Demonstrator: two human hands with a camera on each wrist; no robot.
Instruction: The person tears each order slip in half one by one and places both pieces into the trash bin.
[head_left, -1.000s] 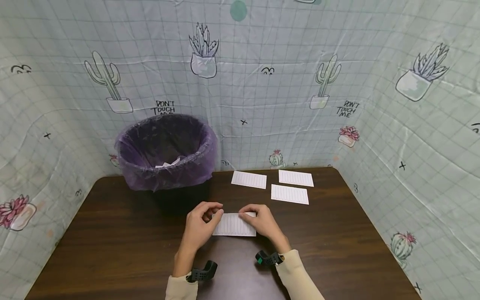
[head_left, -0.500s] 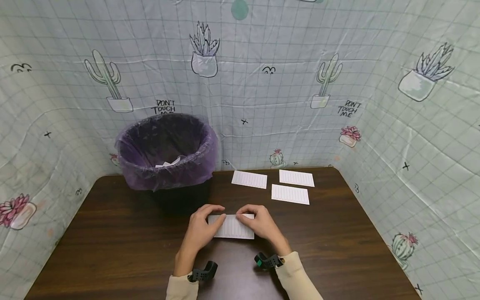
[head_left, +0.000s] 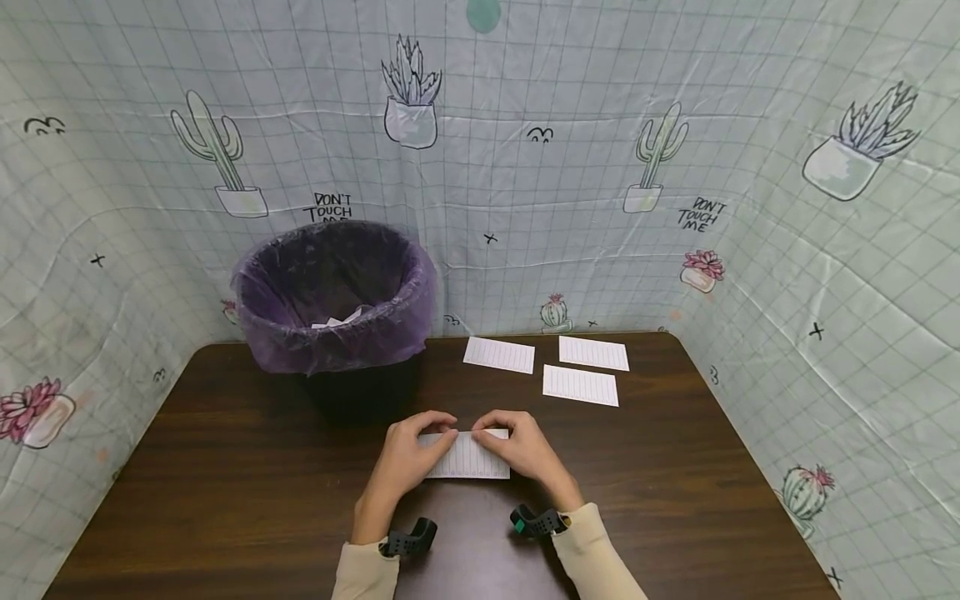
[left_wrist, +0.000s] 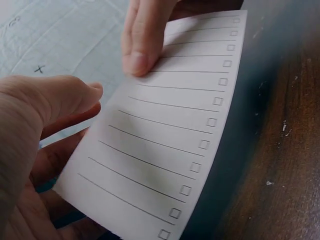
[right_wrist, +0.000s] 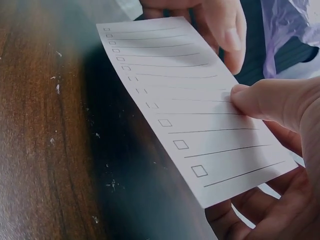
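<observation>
A white checklist sheet (head_left: 471,460), ruled with lines and a row of small checkboxes, is held up just above the table. My right hand (head_left: 527,446) pinches its upper edge, thumb (right_wrist: 247,100) on the printed face and fingers behind. At the other end is my left hand (head_left: 408,457). Its fingers (left_wrist: 52,162) lie behind the sheet, while its thumb (left_wrist: 70,95) stands apart from the paper's edge. Farther back on the table lie three similar sheets: a left one (head_left: 499,355), a rear right one (head_left: 594,353) and a front right one (head_left: 581,386).
A black bin (head_left: 363,396) lined with a purple bag (head_left: 337,352) stands at the back left, with white paper pieces (head_left: 337,321) inside. The dark wooden table (head_left: 225,500) is enclosed by a patterned curtain (head_left: 487,183).
The sheet first shifts slightly left and toward me, then stays nearly in place. My left hand has moved a little right along it, closer to my right hand.
</observation>
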